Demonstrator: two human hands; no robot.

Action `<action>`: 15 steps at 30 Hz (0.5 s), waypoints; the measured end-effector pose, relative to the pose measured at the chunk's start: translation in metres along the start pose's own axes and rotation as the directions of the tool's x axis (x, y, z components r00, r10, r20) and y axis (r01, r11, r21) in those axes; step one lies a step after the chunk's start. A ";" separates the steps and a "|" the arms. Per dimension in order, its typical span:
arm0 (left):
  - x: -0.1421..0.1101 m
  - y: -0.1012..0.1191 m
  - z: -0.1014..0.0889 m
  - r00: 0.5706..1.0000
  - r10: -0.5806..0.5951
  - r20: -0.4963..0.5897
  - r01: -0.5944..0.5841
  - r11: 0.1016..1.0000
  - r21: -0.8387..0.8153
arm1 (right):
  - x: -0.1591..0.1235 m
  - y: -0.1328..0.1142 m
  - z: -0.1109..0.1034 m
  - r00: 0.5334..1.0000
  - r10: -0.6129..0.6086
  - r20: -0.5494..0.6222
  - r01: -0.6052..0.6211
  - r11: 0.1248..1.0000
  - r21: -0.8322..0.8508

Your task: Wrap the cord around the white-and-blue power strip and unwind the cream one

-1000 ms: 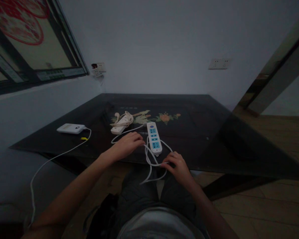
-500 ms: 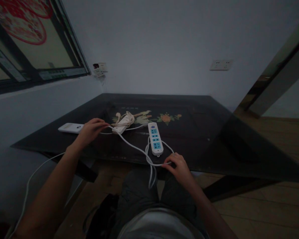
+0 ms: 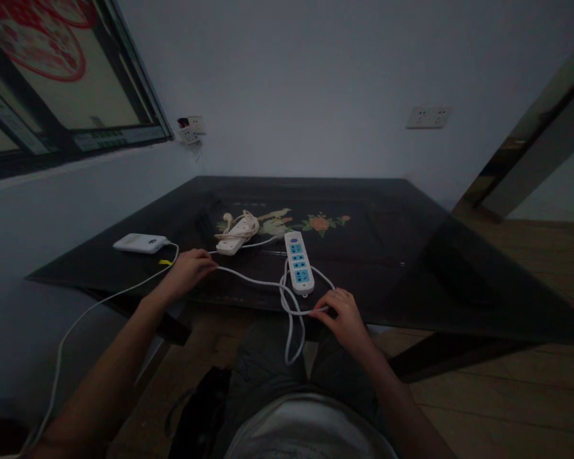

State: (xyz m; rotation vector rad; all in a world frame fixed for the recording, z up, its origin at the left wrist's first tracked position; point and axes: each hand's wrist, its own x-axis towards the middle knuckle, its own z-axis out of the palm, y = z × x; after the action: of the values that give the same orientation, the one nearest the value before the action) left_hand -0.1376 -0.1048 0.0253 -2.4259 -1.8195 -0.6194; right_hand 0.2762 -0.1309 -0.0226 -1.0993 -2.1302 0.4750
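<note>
A white power strip [image 3: 300, 264] with blue sockets lies on the dark table, its white power cord [image 3: 249, 278] looped around it. My left hand [image 3: 191, 271] pinches the cord to the left of the strip, near the table's front edge. Just right of the strip's lower end, my right hand [image 3: 339, 312] pinches another stretch of the cord. One loop hangs over the table edge between the hands. Beyond my left hand rests a second white power strip [image 3: 233, 242], with its own cord wound around it.
A white device [image 3: 140, 243] with a cable lies on the left of the black table [image 3: 363, 255], a small yellow tag beside it. Wall sockets [image 3: 428, 117] are fixed at the back. To the left is a window [image 3: 81, 83]; a black bag [image 3: 203, 408] is below.
My left hand has moved down and slightly right with the cord, slackening it and uncovering the white device's end and cable. My right hand has barely moved.
</note>
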 end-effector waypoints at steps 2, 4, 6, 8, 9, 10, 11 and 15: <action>-0.011 0.029 0.018 0.998 0.037 -0.041 -0.035 0.999 0.034 | 0.000 0.000 0.001 1.000 0.000 0.000 0.000 1.000 0.004; -0.019 0.066 0.033 0.985 0.117 -0.127 -0.111 0.992 0.053 | 0.000 0.000 0.002 1.000 -0.003 -0.003 0.004 1.000 0.013; -0.021 0.106 0.042 0.965 0.223 -0.136 -0.222 0.975 0.023 | 0.000 0.000 0.002 1.000 -0.008 -0.003 0.008 1.000 0.018; -0.016 0.141 0.048 0.932 0.356 -0.063 -0.359 0.932 -0.045 | 0.000 0.001 0.003 1.000 -0.014 0.000 0.014 1.000 0.017; -0.011 0.155 0.051 0.913 0.408 -0.020 -0.408 0.909 -0.085 | 0.000 0.001 0.003 1.000 -0.018 -0.001 0.018 1.000 0.014; -0.006 0.165 0.053 0.895 0.447 0.021 -0.442 0.891 -0.104 | 0.000 0.001 0.003 1.000 -0.020 -0.004 0.021 1.000 0.010; -0.001 0.174 0.055 0.881 0.471 0.050 -0.464 0.879 -0.108 | 0.000 0.001 0.003 1.000 -0.022 -0.009 0.022 1.000 0.006; 0.017 0.186 0.058 0.844 0.515 0.153 -0.508 0.857 -0.082 | 0.000 -0.001 0.003 0.999 -0.036 -0.028 0.036 0.999 0.010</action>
State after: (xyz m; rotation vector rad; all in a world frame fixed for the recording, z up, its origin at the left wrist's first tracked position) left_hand 0.0560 -0.1309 0.0146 -2.8899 -1.1028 -0.4075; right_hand 0.2732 -0.1314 -0.0237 -1.0540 -2.1179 0.4506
